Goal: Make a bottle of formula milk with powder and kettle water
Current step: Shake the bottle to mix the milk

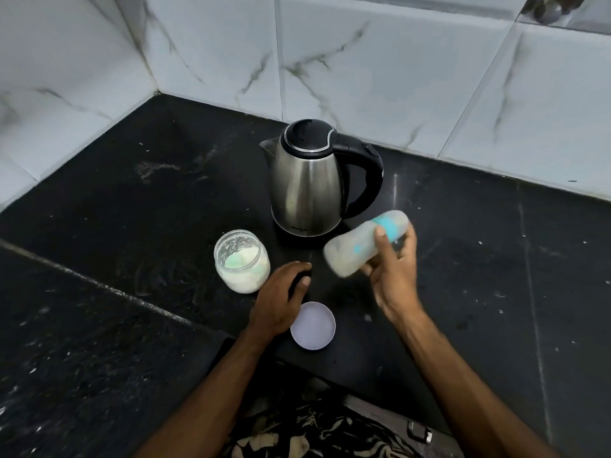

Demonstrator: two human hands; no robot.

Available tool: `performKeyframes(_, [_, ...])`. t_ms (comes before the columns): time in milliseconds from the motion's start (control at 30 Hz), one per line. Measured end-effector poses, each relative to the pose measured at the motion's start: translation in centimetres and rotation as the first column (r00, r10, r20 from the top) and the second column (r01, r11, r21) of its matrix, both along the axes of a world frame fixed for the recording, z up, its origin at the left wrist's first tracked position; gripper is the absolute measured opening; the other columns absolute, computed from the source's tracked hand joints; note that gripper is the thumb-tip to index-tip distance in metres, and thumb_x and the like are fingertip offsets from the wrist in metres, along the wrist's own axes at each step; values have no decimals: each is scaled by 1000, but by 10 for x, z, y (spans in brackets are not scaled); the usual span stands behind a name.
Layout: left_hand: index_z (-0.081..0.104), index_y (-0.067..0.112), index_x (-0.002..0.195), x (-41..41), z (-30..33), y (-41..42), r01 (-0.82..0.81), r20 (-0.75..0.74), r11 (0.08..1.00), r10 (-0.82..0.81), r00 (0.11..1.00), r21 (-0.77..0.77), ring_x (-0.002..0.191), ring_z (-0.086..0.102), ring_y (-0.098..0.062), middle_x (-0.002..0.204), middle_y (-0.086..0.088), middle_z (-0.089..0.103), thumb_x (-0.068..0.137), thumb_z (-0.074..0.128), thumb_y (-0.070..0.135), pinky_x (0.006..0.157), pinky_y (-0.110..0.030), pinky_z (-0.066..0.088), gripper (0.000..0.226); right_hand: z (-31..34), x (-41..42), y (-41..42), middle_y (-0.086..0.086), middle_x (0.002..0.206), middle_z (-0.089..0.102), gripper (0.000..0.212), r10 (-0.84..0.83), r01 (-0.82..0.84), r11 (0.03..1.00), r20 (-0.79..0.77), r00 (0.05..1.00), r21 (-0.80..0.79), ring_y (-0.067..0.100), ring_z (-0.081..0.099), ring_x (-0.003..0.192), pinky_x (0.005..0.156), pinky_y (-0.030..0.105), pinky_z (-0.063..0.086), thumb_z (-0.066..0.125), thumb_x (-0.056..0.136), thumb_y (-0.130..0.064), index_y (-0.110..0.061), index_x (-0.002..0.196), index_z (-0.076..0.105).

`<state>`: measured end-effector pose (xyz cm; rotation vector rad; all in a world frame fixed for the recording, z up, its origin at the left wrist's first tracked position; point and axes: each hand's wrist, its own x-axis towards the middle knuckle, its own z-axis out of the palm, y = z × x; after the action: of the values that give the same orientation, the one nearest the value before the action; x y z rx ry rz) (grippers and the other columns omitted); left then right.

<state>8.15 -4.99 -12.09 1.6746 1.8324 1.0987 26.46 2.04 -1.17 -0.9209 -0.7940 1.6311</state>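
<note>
My right hand (391,259) is wrapped round the feeding bottle (365,246), thumb across its middle and fingers behind, holding it tilted and blurred just right of the frame's centre, in front of the kettle (307,180). The bottle looks like light plastic with cloudy contents; I judge it smooth and a bit slippery, so a full grip round the waist suits it better than fingertips. My left hand (281,302) rests low at centre, fingers curled over something small and dark on the tabletop (132,200); I cannot tell what it is or whether I am gripping it. Just left of that hand stands the open powder jar (241,261), clear-walled and about half full, likely to tip if I knock it. Its pale round lid (313,325) lies flat just below my left hand. The kettle is steel, probably heavy and possibly hot, best taken by its black handle on the right. The tabletop's front edge runs close under my forearms; open room lies to the right and upper left, the tiled wall (363,54) behind.
</note>
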Motion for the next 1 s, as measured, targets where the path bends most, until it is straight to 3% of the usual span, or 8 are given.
performKeyframes(133, [63,14,127,-7,-9,5,58,60,997,-55,997,-56,122,59,-19,130,-2,65,97,56,27,103,-45,46,33,-2,-3,-24,-5,101,73,65,337,-365,928,248,908,78,18,71,90,69,34,59,73,80,-19,-32,136,42])
performKeyframes(333, [64,11,128,1,4,-1,8,-12,1000,-8,1000,1,125,53,-11,130,-1,64,98,42,42,108,-14,34,49,4,4,9,-2,105,68,65,-32,26,998,-112,993,-57,15,70,90,66,35,59,64,83,-27,-19,142,38])
performKeyframes(500, [63,12,128,-6,-7,3,53,10,998,-53,999,-30,123,57,-19,131,-3,64,96,58,26,106,-40,45,35,-2,0,-17,9,114,67,67,311,-330,943,232,922,49,25,70,98,71,40,59,75,83,-21,-31,139,41])
performKeyframes(567, [63,12,128,-5,-6,3,35,2,999,-34,999,-19,125,56,-18,131,-3,64,98,51,32,108,-36,43,39,-1,1,-10,5,107,71,67,223,-244,967,210,952,78,22,71,94,73,46,60,74,84,-20,-31,140,40])
performKeyframes(667, [64,11,128,0,2,0,0,-12,1000,0,1000,9,125,52,-9,131,-1,64,98,43,41,108,-12,33,47,6,3,8,-4,97,72,67,-29,30,1000,-45,999,2,15,70,89,67,40,61,66,83,-25,-20,143,37])
performKeyframes(767, [64,10,126,-3,-2,1,13,-10,1000,-13,1000,-8,122,54,-13,129,-4,64,99,51,32,108,-15,34,38,3,-3,-2,3,105,68,59,55,-55,998,-17,998,-18,20,70,91,66,38,60,68,81,-24,-26,135,43])
performKeyframes(867, [63,16,127,-8,-11,6,67,42,996,-65,997,-61,121,59,-18,129,-2,65,95,65,17,106,-40,46,32,-5,-6,-19,12,114,67,68,311,-327,944,225,923,35,26,70,98,72,43,60,81,79,-26,-36,134,44])
performKeyframes(1000, [64,9,126,-2,0,1,8,-12,1000,-7,1000,15,122,52,-8,130,-4,64,98,52,28,108,-12,32,36,2,-1,-2,-2,98,74,71,58,-59,998,62,996,16,19,71,90,69,39,60,74,83,-26,-25,143,37])
